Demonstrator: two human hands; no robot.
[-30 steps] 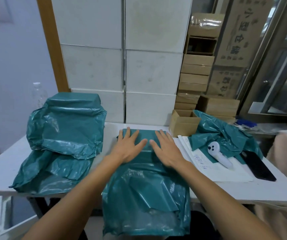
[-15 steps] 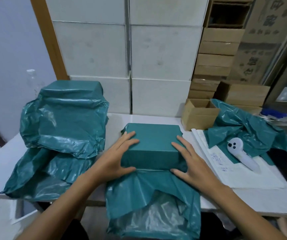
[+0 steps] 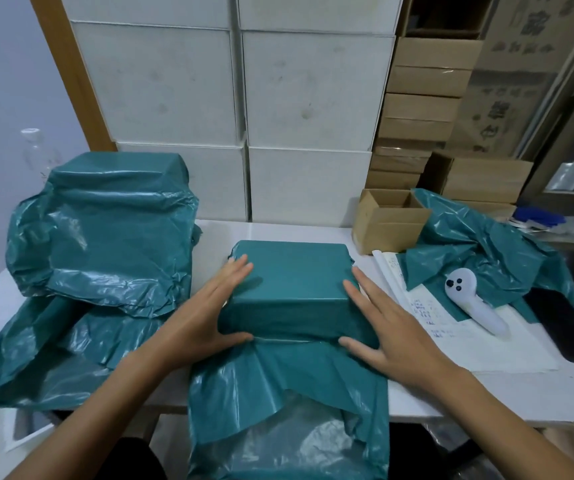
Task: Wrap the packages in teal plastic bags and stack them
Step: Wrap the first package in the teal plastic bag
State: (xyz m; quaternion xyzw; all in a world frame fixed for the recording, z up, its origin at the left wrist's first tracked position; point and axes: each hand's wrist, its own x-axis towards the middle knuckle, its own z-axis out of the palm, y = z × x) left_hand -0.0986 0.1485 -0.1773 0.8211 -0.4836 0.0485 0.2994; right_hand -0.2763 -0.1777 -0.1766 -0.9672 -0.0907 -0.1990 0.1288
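Note:
A box-shaped package [image 3: 290,282] sits inside a teal plastic bag at the table's middle, the bag pulled tight over it. The bag's loose open end [image 3: 289,410] hangs over the front edge of the table. My left hand [image 3: 206,313] lies flat against the package's left side, thumb at its lower front edge. My right hand [image 3: 382,327] presses its right side the same way, fingers spread. To the left stands a stack of wrapped teal packages [image 3: 105,230]. Spare teal bags [image 3: 479,251] lie crumpled at the right.
A white table [image 3: 469,393] holds an open cardboard box [image 3: 387,220], a sheet of paper [image 3: 427,327], a white controller [image 3: 469,299] and a black phone [image 3: 569,327]. White boxes [image 3: 237,109] and stacked cardboard boxes [image 3: 424,109] stand against the back.
My hands slid from the top of the package outward to its two sides, and the bag is now drawn tight over the box. The view has moved closer.

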